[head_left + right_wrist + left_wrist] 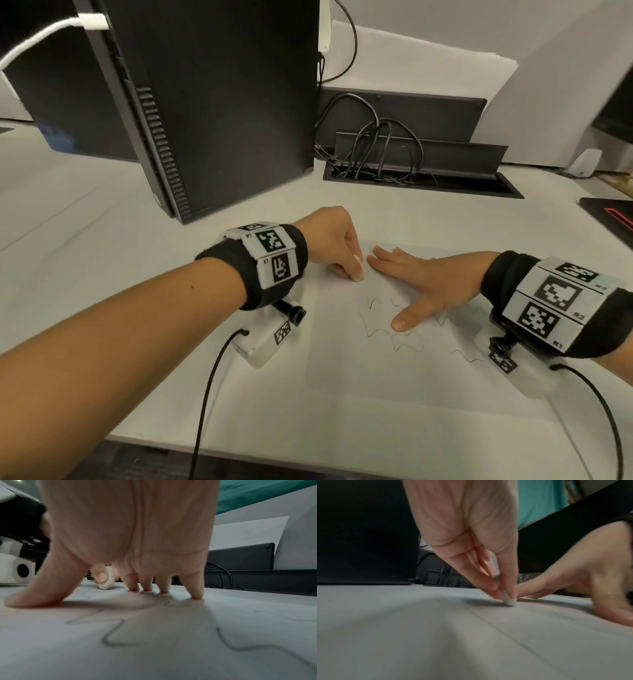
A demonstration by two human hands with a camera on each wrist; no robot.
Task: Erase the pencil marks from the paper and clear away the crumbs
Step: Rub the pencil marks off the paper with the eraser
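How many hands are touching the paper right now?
1. The right hand presses flat on the paper, fingers spread. The left hand pinches the eraser, whose tip meets the sheet; its fingers seem clear of it.

The head view was evenly and softly lit from above, with no glare; the white table (102, 212) was rendered pale grey, and straight edges were bowed toward the frame borders. The computer tower (212, 102) was left nearly featureless black. Slight motion blur was seen at the far right. In the left wrist view the scene was dimmer, the foreground was smeared out of focus, and a soft shadow was cast under the left hand (471, 536). In the right wrist view the right hand (130, 534) was shown close and soft-edged, with a broad shadow thrown over the paper (171, 655); the pencil marks (113, 637) were blurred.
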